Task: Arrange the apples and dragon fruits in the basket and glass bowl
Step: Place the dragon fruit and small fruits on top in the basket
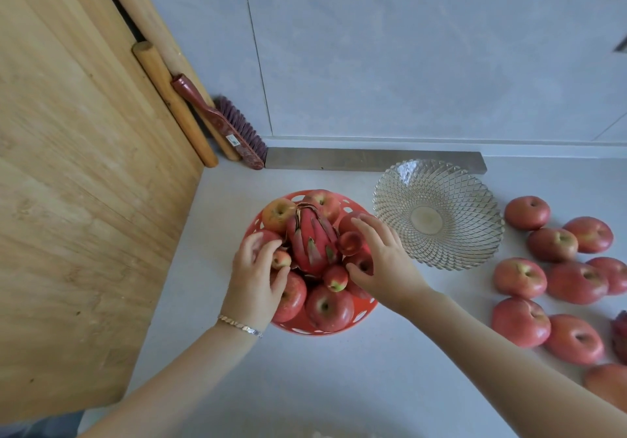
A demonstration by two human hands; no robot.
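A red plastic basket (pixel 364 305) on the white counter holds several red apples ringed around one upright dragon fruit (pixel 312 239). My left hand (pixel 254 281) rests on the basket's left side, its fingers around a small apple (pixel 281 259). My right hand (pixel 383 258) reaches in from the right, fingers spread over apples there, thumb on one apple (pixel 363 263). The glass bowl (pixel 437 213) stands empty to the right of the basket. Several loose apples (pixel 553 244) lie on the counter at the far right.
A big wooden board (pixel 84 200) leans at the left, with rolling pins (pixel 176 105) and a red brush (pixel 224 122) against it. A grey metal bar (pixel 373 159) lies along the wall. Another dragon fruit (pixel 621 336) peeks in at the right edge.
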